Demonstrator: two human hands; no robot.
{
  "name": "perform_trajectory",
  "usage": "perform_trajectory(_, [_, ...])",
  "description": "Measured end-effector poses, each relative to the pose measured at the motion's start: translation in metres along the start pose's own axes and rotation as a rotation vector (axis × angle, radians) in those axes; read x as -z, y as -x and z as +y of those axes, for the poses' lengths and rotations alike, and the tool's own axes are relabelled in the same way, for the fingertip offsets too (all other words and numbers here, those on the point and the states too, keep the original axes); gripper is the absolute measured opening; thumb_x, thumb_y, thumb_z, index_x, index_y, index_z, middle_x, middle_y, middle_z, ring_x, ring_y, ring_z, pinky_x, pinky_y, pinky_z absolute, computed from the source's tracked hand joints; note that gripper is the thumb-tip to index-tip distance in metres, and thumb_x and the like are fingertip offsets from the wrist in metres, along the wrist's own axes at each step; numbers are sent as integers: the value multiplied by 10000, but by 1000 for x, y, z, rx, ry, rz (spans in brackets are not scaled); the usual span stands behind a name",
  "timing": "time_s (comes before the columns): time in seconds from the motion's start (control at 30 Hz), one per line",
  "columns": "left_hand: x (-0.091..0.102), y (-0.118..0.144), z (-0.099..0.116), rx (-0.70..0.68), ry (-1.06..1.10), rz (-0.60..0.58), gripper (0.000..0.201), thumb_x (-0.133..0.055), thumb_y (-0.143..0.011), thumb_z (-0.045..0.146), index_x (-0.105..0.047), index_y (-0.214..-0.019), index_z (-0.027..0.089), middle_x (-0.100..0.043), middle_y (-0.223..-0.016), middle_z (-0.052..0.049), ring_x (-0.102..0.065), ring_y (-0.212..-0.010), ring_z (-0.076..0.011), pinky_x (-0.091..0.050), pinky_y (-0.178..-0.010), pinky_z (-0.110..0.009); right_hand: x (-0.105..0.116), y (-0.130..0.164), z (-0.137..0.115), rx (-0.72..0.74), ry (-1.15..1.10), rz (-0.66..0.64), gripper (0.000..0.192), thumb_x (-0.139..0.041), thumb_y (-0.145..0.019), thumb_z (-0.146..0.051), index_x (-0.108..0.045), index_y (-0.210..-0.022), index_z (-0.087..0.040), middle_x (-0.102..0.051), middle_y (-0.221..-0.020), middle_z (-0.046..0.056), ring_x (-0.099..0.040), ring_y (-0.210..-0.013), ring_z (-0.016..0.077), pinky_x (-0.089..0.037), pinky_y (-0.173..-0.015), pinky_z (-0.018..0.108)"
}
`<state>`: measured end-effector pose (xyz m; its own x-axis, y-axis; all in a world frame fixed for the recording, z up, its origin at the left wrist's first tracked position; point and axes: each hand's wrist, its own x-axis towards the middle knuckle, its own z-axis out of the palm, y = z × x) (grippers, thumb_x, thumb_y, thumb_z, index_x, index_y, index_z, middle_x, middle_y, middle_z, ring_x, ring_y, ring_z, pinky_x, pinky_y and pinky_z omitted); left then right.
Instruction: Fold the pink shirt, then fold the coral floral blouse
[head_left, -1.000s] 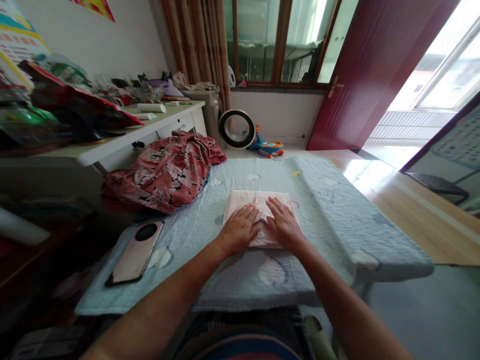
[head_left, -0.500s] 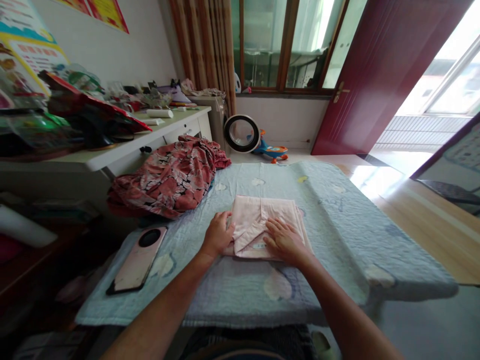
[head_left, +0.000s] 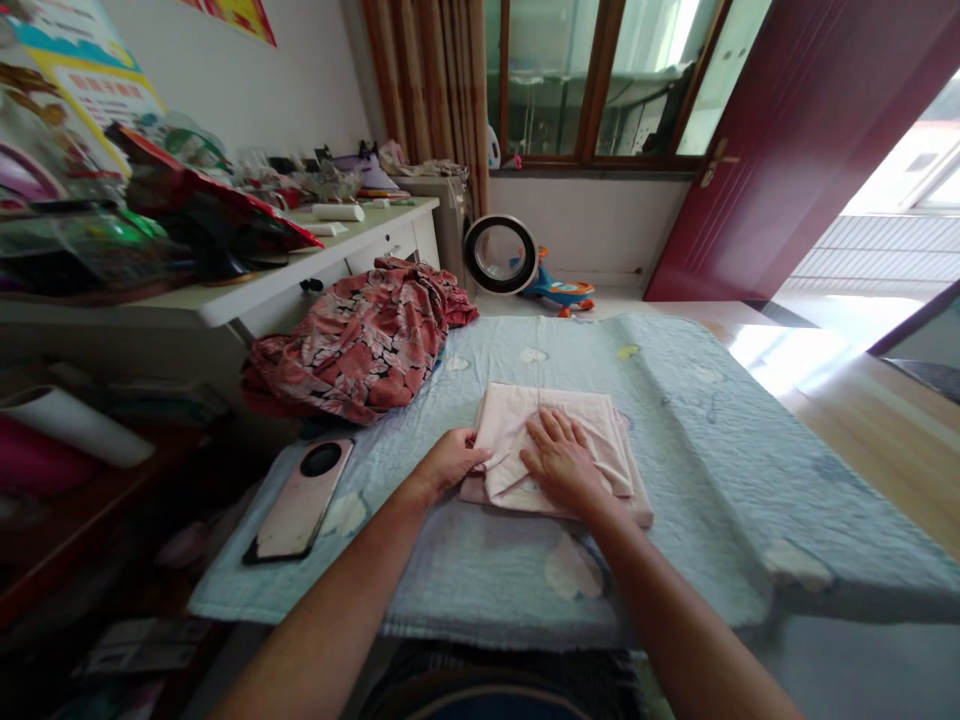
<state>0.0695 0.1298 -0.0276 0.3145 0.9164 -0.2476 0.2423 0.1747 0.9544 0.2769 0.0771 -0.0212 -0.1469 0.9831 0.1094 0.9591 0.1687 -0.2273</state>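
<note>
Right hand point(head_left: 561, 462) flat atop pink cloth point(head_left: 592, 420) (folded).

Head camera, looking down, close

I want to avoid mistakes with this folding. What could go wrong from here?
1. The left hand lifts only one edge of the pink cloth while the right hand presses the middle, so the layers may slide apart and the fold may become uneven.
2. The phone lies close to the edge of the blue quilt; pulling the quilt might push it off.
3. The red floral garment is heaped nearby and could get in the way.
</note>
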Motion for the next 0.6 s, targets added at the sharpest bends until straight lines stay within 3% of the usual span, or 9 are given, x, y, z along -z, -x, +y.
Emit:
perform_trajectory(0.13, [1, 3, -1, -40, 185, 1, 345, -776, -632, 325, -663, -880, 114, -708, -823, -38, -626, -688, -148, -477, -670, -263, 1, 0, 1, -2, 1, 6, 549, -393, -981, -479, -471, -1447, -197, -316, -1597, 119, -220, -1481, 286, -136, -1189, 471])
perform_trajectory(0.4, [9, 26, 1, 26, 66, -86, 414, -746, -709, 357, -523, -1001, 166, -633, -691, 23, -548, -548, -99, -395, -559, -215, -2, 0, 4, -7, -7, -17, 555, -390, -978, -483, -452, -1459, -213, -279, -1614, 109, -199, -1487, 279, -118, -1190, 473])
perform_trajectory(0.6, [13, 32, -4, -88, 45, -43, 525, -758, -690, 362, -460, -1090, 198, -554, -681, 77, -514, -555, -89, -322, -524, -190, -3, -2, 5, -5, -16, -24, 568, -390, -972, -492, -444, -1466, -219, -286, -1612, 97, -197, -1488, 267, -117, -1193, 460])
